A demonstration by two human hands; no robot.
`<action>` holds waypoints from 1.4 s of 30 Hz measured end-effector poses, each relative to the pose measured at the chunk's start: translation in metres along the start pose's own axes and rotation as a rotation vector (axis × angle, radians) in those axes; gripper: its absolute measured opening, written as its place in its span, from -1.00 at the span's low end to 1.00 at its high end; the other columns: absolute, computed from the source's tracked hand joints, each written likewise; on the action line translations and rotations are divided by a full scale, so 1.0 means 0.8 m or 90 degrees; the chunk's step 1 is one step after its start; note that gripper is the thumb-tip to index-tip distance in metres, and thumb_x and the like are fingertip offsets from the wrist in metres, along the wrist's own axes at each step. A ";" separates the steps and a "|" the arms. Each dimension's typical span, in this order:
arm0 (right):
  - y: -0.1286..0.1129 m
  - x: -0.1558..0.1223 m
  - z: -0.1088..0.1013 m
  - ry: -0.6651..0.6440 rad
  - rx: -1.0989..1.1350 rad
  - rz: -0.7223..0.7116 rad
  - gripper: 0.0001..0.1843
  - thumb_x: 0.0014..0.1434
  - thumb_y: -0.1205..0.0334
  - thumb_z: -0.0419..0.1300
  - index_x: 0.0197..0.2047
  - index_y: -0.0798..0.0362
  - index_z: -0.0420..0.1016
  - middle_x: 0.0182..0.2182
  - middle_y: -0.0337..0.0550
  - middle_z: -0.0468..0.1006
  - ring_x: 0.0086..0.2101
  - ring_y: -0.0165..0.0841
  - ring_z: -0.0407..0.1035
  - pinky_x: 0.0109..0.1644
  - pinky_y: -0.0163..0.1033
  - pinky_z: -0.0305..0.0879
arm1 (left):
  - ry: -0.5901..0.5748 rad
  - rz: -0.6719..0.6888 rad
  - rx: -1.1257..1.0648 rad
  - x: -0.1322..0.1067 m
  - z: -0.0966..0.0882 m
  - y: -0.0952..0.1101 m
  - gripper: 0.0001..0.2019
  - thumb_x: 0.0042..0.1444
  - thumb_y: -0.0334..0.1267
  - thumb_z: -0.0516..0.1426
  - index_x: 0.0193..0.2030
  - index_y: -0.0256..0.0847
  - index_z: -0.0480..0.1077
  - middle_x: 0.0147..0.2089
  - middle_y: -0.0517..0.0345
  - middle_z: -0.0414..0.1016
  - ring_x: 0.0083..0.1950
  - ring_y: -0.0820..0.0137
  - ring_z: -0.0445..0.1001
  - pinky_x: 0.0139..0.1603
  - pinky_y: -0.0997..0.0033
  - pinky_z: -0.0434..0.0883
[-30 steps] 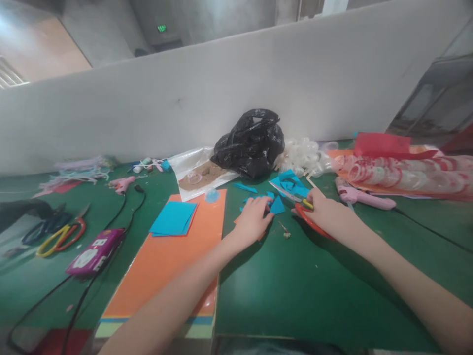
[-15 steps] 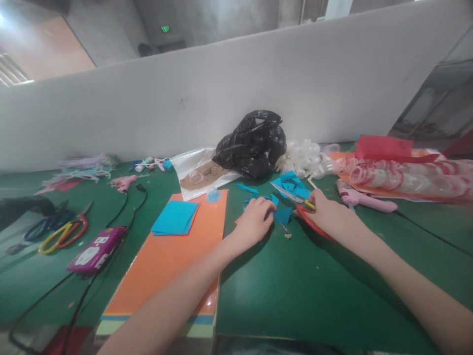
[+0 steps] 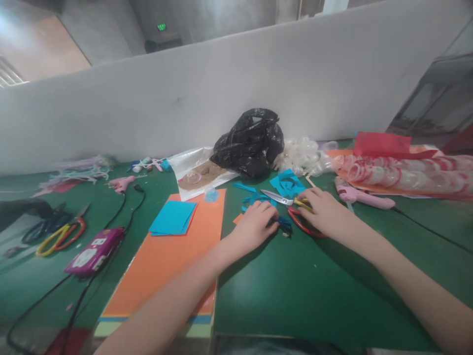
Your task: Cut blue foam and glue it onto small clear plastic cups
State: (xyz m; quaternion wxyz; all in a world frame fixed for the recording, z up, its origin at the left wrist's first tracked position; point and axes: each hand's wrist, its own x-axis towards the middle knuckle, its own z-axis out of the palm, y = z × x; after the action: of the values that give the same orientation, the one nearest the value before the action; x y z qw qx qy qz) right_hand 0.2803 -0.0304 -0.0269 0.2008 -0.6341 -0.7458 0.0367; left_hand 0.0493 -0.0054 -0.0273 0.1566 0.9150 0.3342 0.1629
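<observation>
Your right hand (image 3: 325,213) grips the scissors (image 3: 291,207) by their handles, blades pointing left over the green tabletop (image 3: 295,286). Your left hand (image 3: 256,226) has its fingers curled down onto a blue paper scrap (image 3: 284,224) just beside them.

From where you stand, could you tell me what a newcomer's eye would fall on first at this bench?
Most likely the two bare hands at the middle of the green table: the left hand presses on a blue paper piece, and the right hand rests on red-and-yellow-handled scissors. Behind them a crumpled black plastic bag sits against the white partition. To the left lies a long orange sheet with a stack of blue paper squares on it.
</observation>
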 end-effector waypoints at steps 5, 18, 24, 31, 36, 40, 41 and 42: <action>-0.025 -0.001 -0.019 0.089 0.131 -0.046 -0.78 0.31 0.18 -0.01 -0.19 -0.02 0.46 -0.11 0.00 0.58 0.00 -0.07 0.43 0.19 0.07 0.31 | 0.072 -0.019 -0.102 -0.001 -0.009 0.003 -0.89 0.36 -0.23 0.08 -0.21 -0.17 0.33 -0.15 0.11 0.44 -0.06 0.27 0.34 0.02 0.26 0.30; -0.064 -0.011 -0.024 0.019 0.328 -0.033 -0.73 0.27 0.17 0.09 0.02 -0.05 0.44 -0.08 -0.07 0.64 -0.10 -0.19 0.56 -0.03 -0.09 0.52 | 0.136 -0.186 -0.415 0.005 -0.023 0.008 -0.88 0.27 -0.20 0.10 -0.19 -0.17 0.41 -0.25 0.20 0.45 -0.23 0.42 0.38 -0.17 0.39 0.34; -0.066 -0.012 -0.017 -0.015 0.387 -0.041 -0.74 0.32 0.13 0.08 0.05 -0.05 0.39 -0.10 -0.11 0.62 -0.09 -0.24 0.56 0.01 -0.12 0.50 | 0.152 -0.174 -0.392 0.004 -0.025 0.009 -0.82 0.24 -0.19 0.15 -0.08 -0.14 0.50 -0.17 0.14 0.52 -0.16 0.36 0.40 -0.10 0.35 0.35; -0.061 -0.016 -0.008 -0.034 0.265 -0.066 -0.55 0.35 0.07 0.09 0.25 0.01 0.34 -0.07 0.00 0.61 -0.12 -0.15 0.56 -0.08 -0.07 0.50 | 0.171 -0.204 -0.380 0.002 -0.020 0.005 -0.86 0.27 -0.19 0.13 -0.23 -0.17 0.47 -0.24 0.15 0.49 -0.20 0.36 0.40 -0.15 0.35 0.35; -0.063 -0.019 -0.007 0.012 0.173 -0.116 -0.47 0.31 0.08 0.18 0.29 0.06 0.32 -0.10 0.04 0.61 -0.10 -0.08 0.56 -0.09 -0.05 0.49 | 0.180 -0.228 -0.460 0.004 -0.019 0.004 -0.85 0.23 -0.18 0.16 -0.30 -0.20 0.41 -0.29 0.19 0.47 -0.29 0.42 0.39 -0.19 0.38 0.36; -0.069 -0.019 -0.004 0.061 0.094 -0.140 -0.41 0.26 0.02 0.26 0.27 0.09 0.34 -0.02 0.12 0.60 -0.01 0.00 0.54 -0.03 0.02 0.48 | 0.196 -0.244 -0.522 0.005 -0.017 0.005 -0.81 0.17 -0.16 0.21 -0.36 -0.21 0.37 -0.37 0.25 0.40 -0.33 0.47 0.35 -0.21 0.41 0.33; -0.071 -0.019 -0.002 0.081 0.074 -0.139 -0.41 0.26 0.00 0.27 0.26 0.10 0.35 0.00 0.14 0.60 0.00 0.01 0.53 -0.01 0.04 0.48 | 0.197 -0.247 -0.536 0.005 -0.016 0.006 -0.80 0.16 -0.16 0.21 -0.37 -0.21 0.36 -0.38 0.25 0.40 -0.33 0.47 0.35 -0.21 0.41 0.33; -0.072 -0.018 0.001 0.099 0.056 -0.137 -0.41 0.25 -0.01 0.28 0.25 0.11 0.36 0.01 0.16 0.61 0.00 0.03 0.53 0.00 0.05 0.47 | 0.196 -0.250 -0.546 0.005 -0.016 0.008 -0.80 0.15 -0.15 0.22 -0.37 -0.22 0.36 -0.38 0.25 0.40 -0.32 0.47 0.36 -0.20 0.41 0.33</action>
State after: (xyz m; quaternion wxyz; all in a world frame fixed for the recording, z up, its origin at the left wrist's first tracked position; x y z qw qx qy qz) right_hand 0.2277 -0.0555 -0.0136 0.2881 -0.5418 -0.7896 -0.0019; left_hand 0.0507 -0.0049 -0.0129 0.4958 0.6533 0.4221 0.3862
